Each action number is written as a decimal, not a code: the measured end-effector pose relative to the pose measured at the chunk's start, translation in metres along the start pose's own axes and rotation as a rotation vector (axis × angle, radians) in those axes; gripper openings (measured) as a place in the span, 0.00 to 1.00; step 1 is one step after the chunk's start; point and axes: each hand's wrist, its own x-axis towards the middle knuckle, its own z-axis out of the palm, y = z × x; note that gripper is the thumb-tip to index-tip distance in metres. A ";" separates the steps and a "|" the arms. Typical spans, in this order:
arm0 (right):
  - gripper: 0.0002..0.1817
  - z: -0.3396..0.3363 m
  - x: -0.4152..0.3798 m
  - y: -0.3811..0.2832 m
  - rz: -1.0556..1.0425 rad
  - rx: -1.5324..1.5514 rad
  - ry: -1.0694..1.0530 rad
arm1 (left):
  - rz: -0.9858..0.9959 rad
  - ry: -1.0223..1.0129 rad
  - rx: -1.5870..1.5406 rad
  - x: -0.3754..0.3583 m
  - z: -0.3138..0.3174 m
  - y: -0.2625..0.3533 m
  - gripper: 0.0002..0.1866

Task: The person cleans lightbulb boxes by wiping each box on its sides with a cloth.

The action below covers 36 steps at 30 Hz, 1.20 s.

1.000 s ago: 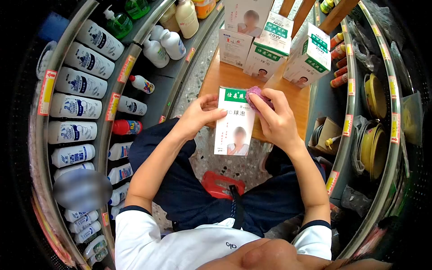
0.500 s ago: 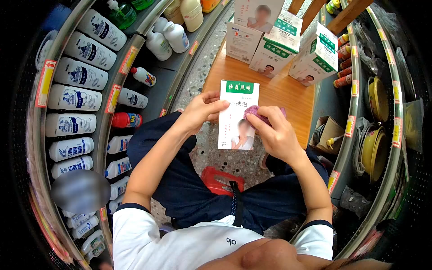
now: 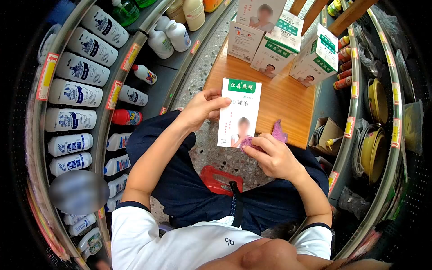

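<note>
A white light bulb box [image 3: 238,112] with a green band at its top is held upright over my lap. My left hand [image 3: 204,108] grips it by the left edge, thumb on the front face and fingers behind. My right hand [image 3: 274,155] pinches a purple cloth [image 3: 281,130], part of which is pressed on the box's lower right corner while a loose end sticks up behind the fingers. Beyond them is a wooden bench [image 3: 256,108], with more bulb boxes [image 3: 272,56] at its far end, some stacked.
Shelves on the left hold several white bottles [image 3: 75,92] and a red bottle [image 3: 127,117]. On the right shelf are yellow round items [image 3: 372,150] and a cardboard box [image 3: 327,133]. A red plastic object [image 3: 220,177] lies on the floor between my legs.
My right hand has moved down with the cloth, from the middle of the box's right side to its lower corner. The box has tilted slightly in my left hand.
</note>
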 end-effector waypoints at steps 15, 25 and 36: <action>0.23 -0.020 0.026 0.030 0.039 -0.157 0.191 | 0.053 -0.012 0.108 0.002 -0.003 -0.001 0.44; 0.19 -0.035 0.054 0.045 0.122 -0.233 0.372 | 0.063 -0.034 0.084 0.001 -0.001 0.001 0.43; 0.22 -0.023 0.061 0.041 0.139 -0.355 0.432 | 0.097 -0.009 0.089 0.000 0.000 -0.004 0.42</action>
